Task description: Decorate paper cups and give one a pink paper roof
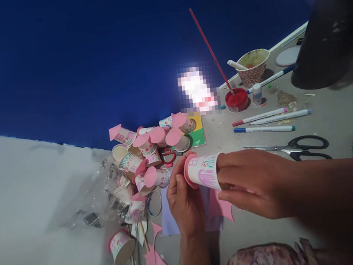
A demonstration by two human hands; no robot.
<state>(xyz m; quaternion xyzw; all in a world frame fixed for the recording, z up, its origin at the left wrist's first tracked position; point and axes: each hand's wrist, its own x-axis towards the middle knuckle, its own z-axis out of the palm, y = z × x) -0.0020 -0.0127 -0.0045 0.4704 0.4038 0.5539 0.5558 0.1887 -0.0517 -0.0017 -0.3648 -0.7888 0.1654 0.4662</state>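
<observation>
Starting at nine o'clock from the held cup, a crumpled clear plastic bag [89, 199] slumps by the pile. At eight, a lone decorated cup [122, 248] lies on its side, open mouth showing. Up at ten, a cluster of pink-topped paper cups [148, 145] is bunched together, probably shoved aside to free up the working patch, where a lilac sheet [168, 216] lies flat.

Now the hands! The left hand [187, 204] is half-curled around the pink paper disc [191, 173], likely backing it against the cup's base; whether it pinches or merely presses, I can't tell. The drawn-on paper cup [204, 172] lies sideways between both hands, and the right hand [259, 183] has it, fingers tucked inside the mouth, presumably steadying it from within while sparing the drawings.

One o'clock: a red paint pot [237, 101] with a brush standing in it. Two: felt-tip markers [263, 130], capped, side by side. Nearly three: black-handled scissors [308, 141] lying just beyond the right wrist, easily reached.
</observation>
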